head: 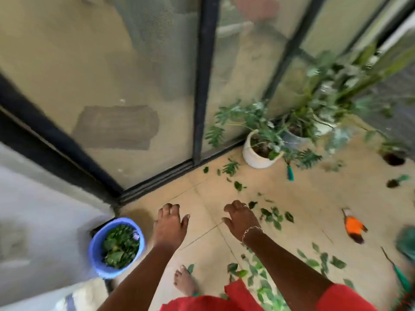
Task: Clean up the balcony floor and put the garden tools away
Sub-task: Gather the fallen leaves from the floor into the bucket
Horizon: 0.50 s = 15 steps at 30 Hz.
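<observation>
- Green tool [402, 279], 4 o'clock, cut off, blurred.
- Leaves [289, 216] litter floor [202, 196]; blue bucket [93, 248], 8 o'clock, leaf-filled.
- My left grip [171, 223], right grip [241, 217]: relaxed, empty.

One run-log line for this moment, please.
left hand: open, empty | right hand: open, empty | blue bucket: part full | floor: loose leaves scattered

The bucket [95, 254] is bright blue and holds dark and mid-green cuttings [120, 245]. The floor [303, 198] is sandy beige, crossed by thin dark joint lines. The fallen leaves [271, 215] on it are deep green, some mottled paler. The plant pot [256, 157] is white and the door frame [203, 86] black. One hand tool [353, 225] is vivid orange; a second tool [290, 173] has a teal handle. The garment [238, 295] is red, the bracelet [251, 230] silvery, and the mat [116, 126] grey-brown.
</observation>
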Each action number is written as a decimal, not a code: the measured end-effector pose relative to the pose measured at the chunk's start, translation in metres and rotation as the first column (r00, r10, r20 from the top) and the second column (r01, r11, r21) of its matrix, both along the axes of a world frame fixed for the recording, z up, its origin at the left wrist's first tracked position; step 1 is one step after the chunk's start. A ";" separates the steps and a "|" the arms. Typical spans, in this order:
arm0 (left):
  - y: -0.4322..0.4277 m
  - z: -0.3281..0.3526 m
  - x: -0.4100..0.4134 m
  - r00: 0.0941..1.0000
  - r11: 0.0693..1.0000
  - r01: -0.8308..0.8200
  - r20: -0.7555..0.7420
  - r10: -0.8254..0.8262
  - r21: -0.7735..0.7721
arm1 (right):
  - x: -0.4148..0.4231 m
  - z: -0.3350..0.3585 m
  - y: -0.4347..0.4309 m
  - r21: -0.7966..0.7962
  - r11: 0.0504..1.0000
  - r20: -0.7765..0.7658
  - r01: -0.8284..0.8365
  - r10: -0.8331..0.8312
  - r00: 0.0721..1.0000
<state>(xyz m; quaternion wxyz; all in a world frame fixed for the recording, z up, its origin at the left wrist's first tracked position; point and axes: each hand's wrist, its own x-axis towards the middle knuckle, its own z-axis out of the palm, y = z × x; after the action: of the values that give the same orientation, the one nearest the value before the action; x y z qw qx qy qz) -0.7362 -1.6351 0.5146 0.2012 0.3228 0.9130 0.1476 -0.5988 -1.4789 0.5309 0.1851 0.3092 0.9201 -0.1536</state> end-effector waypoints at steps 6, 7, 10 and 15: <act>0.076 0.006 0.069 0.980 0.977 0.200 0.000 -0.201 0.066 | 0.120 0.000 0.030 -0.055 0.941 -0.064 0.334 -0.337 0.939; 0.087 0.007 0.087 0.973 0.970 0.229 0.017 -0.231 0.076 | 0.141 0.000 0.033 -0.062 0.920 -0.077 0.387 -0.391 0.917; 0.115 0.012 0.141 0.952 0.947 0.288 0.062 -0.299 0.142 | 0.201 0.002 0.040 -0.055 0.842 -0.130 0.537 -0.539 0.832; 0.149 0.018 0.213 0.890 0.882 0.440 0.047 -0.453 0.166 | 0.283 0.010 0.046 -0.033 0.722 -0.205 0.691 -0.682 0.702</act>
<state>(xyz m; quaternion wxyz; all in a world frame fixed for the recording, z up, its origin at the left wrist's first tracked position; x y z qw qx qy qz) -0.5235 -1.4859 0.5321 0.2433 0.5322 0.7908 0.1793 -0.3157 -1.4330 0.5411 0.0129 0.6163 0.7558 -0.2208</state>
